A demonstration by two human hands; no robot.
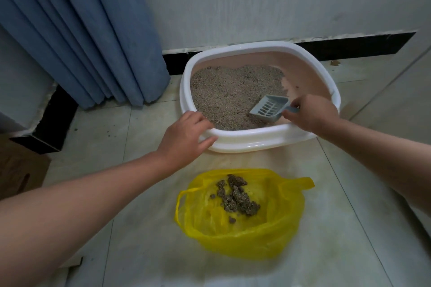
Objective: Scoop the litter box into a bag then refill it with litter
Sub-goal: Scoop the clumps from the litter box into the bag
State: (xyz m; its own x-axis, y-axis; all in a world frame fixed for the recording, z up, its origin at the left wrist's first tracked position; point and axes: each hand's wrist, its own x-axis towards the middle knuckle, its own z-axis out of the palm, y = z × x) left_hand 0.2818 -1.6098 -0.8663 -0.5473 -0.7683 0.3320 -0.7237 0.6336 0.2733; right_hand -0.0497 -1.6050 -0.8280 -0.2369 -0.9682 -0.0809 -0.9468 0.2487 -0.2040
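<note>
Right fingers (294, 103) pinch scoop (268, 108) handle; scoop on litter (224, 93).

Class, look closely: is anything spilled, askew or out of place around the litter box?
Yes. Dark crumbs lie scattered on the floor tiles left of the litter box, outside the yellow bag: likely spilled litter.

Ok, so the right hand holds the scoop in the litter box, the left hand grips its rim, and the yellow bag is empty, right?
Not quite: the yellow bag is not empty; the head view shows dark clumps lying in it. The rest holds: right hand holds the scoop in the litter box, left hand grips its rim.
</note>
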